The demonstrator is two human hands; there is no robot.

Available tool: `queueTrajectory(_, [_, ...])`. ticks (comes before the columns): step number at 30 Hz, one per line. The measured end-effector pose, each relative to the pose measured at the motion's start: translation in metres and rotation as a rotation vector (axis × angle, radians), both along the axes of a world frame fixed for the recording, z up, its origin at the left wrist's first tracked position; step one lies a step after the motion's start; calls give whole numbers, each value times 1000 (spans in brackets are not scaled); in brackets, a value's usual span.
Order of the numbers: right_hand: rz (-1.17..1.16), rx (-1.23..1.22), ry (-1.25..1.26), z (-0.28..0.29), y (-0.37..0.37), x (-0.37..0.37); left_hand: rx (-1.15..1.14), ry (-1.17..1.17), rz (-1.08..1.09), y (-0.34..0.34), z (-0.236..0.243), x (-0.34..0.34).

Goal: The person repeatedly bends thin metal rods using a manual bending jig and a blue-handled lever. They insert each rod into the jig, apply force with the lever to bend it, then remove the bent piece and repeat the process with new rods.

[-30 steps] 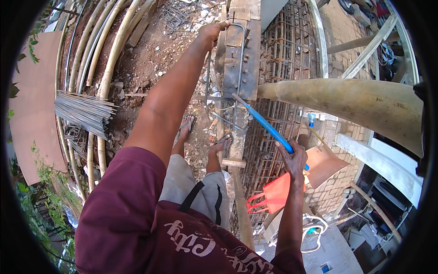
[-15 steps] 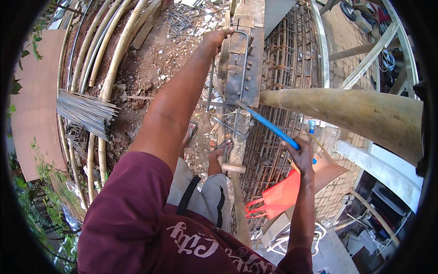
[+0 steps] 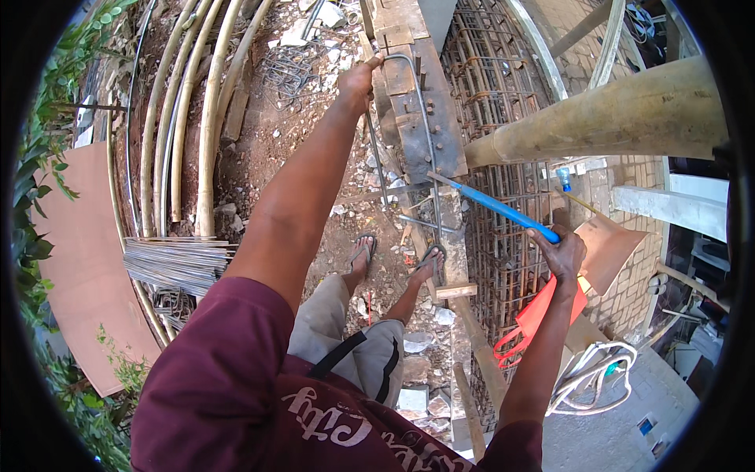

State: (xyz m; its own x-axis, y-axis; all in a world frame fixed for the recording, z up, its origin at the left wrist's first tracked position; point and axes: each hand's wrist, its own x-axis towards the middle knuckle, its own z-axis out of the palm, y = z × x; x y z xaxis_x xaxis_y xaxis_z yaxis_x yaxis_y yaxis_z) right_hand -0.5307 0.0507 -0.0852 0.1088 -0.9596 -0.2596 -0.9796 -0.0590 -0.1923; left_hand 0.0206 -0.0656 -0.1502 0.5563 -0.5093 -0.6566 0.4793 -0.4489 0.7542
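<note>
Stretched far forward, my left hand (image 3: 359, 80) is closed around a bent steel rod (image 3: 429, 130) near its corner. The rod has a U-like shape, with one leg along a dark metal plate (image 3: 421, 157) studded with short pegs and another leg hanging beside the plank. My right hand (image 3: 562, 253) grips the lower end of a blue-handled bending bar (image 3: 503, 208), out to the right. The bar's far tip meets the rod at the plate's near edge; exactly how it engages is too small to tell. The plate lies on a wooden plank (image 3: 454, 228).
Rusty rebar cages (image 3: 495, 102) run along the plank's right side, under a thick bamboo pole (image 3: 598, 118). To the left lie bamboo poles (image 3: 206, 118) and a bundle of cut rods (image 3: 177, 263). A red bag (image 3: 543, 315) and a coiled white hose (image 3: 598, 385) sit at right.
The view has turned, so the plank now slants the other way and more ground shows around my feet. Both hands keep their grips; the blue bar appears flatter, its handle farther right.
</note>
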Motion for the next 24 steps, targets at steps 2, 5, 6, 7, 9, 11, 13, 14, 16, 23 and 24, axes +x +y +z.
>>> queueTrajectory(2, [-15,-185,-15,8,23,19,-121,43,31,-1,-3,-4])
queueTrajectory(5, [-431,-23,65,30,84,93,-184,36,104,-1,-9,-8])
queueTrajectory(6, [-588,85,76,28,118,128,-190,0,94,-1,-10,-9])
queueTrajectory(7, [-663,6,-61,23,151,158,-236,22,88,0,-11,-9])
queueTrajectory(9, [-808,77,-48,5,203,199,-203,34,122,0,-10,-9])
queueTrajectory(11, [-796,152,-171,-13,221,176,-155,65,119,-1,-9,-8])
queueTrajectory(13, [-645,5,-169,-28,230,152,-106,13,100,-2,-9,-7])
queueTrajectory(14, [-611,-25,-166,-31,232,143,-140,-26,98,-3,-9,-7])
queueTrajectory(16, [-530,-101,-141,-22,233,134,-129,-81,152,-5,-8,-8])
queueTrajectory(23, [-377,495,-294,19,201,120,-43,-39,159,-2,0,-12])
queueTrajectory(24, [-323,636,-327,12,191,110,-25,-36,177,-3,2,-14])
